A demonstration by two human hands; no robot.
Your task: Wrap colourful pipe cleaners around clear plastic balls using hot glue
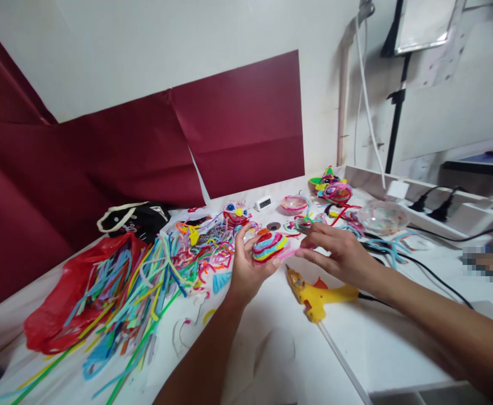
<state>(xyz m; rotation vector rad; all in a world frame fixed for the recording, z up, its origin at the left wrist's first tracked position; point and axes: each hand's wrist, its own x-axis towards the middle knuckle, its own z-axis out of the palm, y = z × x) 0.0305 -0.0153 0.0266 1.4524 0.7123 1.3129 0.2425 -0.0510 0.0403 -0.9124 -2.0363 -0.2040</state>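
Note:
My left hand [249, 267] is wrapped round a small rounded craft piece [269, 246] covered in rows of red, blue, yellow and pink pipe cleaner. To its right, my right hand [337, 253] pinches a pink pipe cleaner [289, 254] that runs from the craft piece's edge. Just below the hands, a yellow hot glue gun [320, 293] lies on the white table, a clear glue stick [341, 360] sticking out of its back. Its nozzle points up toward the craft piece.
Loose pipe cleaners [145, 304] spill from a red plastic bag [56, 312] on the left. A black bag [139, 220], a small digital clock [264, 203], clear bowls [384, 218] and finished-looking colourful figures [335, 188] stand further back. Black cables [432, 275] cross the right side.

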